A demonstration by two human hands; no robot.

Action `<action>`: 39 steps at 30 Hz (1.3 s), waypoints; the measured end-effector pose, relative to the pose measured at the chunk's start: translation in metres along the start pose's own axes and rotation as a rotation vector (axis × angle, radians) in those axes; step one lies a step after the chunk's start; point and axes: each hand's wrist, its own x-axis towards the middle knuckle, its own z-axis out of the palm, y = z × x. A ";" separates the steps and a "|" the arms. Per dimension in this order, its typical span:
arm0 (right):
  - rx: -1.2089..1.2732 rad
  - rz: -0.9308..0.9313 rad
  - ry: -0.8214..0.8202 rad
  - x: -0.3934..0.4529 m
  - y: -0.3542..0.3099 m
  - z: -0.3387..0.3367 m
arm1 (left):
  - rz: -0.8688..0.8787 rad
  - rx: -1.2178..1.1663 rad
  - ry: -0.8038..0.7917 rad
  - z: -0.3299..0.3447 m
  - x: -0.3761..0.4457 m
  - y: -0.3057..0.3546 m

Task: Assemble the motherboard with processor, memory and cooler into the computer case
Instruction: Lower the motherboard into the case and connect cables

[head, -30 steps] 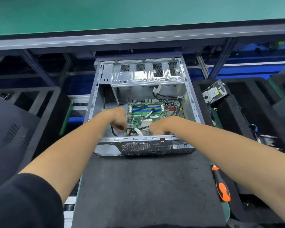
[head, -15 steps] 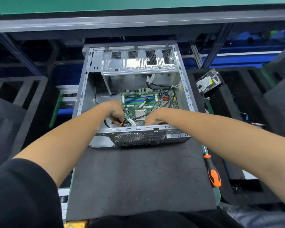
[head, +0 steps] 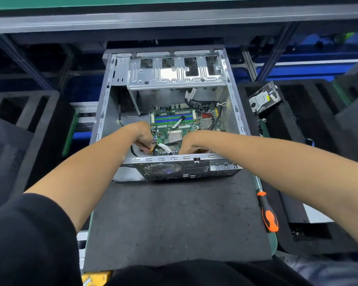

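Note:
An open silver computer case [head: 103,112] lies on a dark foam mat [head: 174,219]. The green motherboard [head: 163,131] sits on the case floor, with blue and green memory slots [head: 170,119] and the bare processor [head: 175,137] showing. Both my hands reach over the near case wall. My left hand [head: 142,136] pinches a black cable with a yellow-tipped plug [head: 152,150] at the board's near left edge. My right hand [head: 191,143] is curled down on the board's near edge; its fingertips are hidden behind the wall. No cooler is in view.
An orange and black screwdriver [head: 268,213] lies at the mat's right edge. A hard drive [head: 262,98] rests in the black foam tray [head: 298,141] on the right. Another black foam tray [head: 29,124] stands on the left. A drive cage [head: 174,75] spans the case's far end.
The view has moved closer and tilted down onto the case. Both hands stay at the board's near edge, with only small shifts of the fingers on the cable.

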 end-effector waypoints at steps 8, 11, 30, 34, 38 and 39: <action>-0.050 -0.007 -0.022 0.004 0.005 0.004 | 0.065 -0.008 0.036 0.006 0.005 0.000; -0.068 -0.043 -0.073 -0.006 0.005 0.002 | 0.090 0.064 0.024 0.006 0.011 -0.003; -0.271 -0.113 0.039 -0.003 0.020 0.002 | 0.072 -0.026 0.030 0.010 0.016 -0.001; -0.292 -0.116 0.029 0.001 0.019 0.005 | 0.035 -0.043 0.029 0.009 0.010 -0.002; -0.248 -0.136 0.043 0.003 0.022 0.004 | 0.038 0.023 0.011 0.009 0.010 0.000; -0.236 -0.133 0.046 0.003 0.023 0.004 | 0.042 0.049 0.019 0.009 0.010 -0.001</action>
